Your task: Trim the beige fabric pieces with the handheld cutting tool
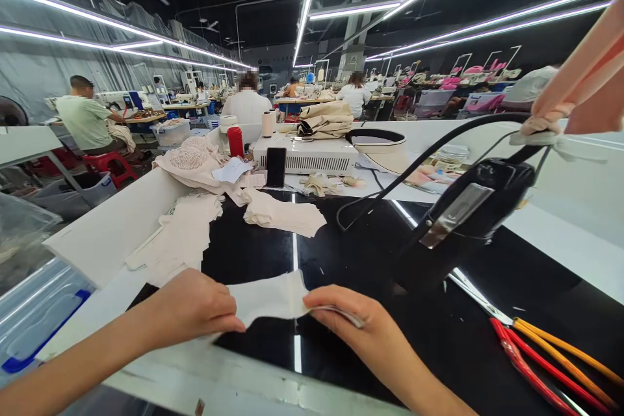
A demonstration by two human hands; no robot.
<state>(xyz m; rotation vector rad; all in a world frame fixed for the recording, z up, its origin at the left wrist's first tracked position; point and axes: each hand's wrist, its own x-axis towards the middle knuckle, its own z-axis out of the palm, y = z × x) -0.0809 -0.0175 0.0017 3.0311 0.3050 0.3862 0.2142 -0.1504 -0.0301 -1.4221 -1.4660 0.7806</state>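
A pale cloth piece is stretched between my two hands, just above the front part of the black tabletop. My left hand is closed on its left end, the fingers curled with the thumb pointing right. At the right end my right hand pinches the cloth between thumb and fingers, and a folded edge sticks out through the grip. Behind the cloth lies a stack of cream fabric pieces. Another cream stack rests further left on the white table edge.
Red-handled and orange-handled tools lie at the right. A black corded device hangs or stands over the right side. At the back are a phone, a white box and a red bottle. People sit at tables beyond.
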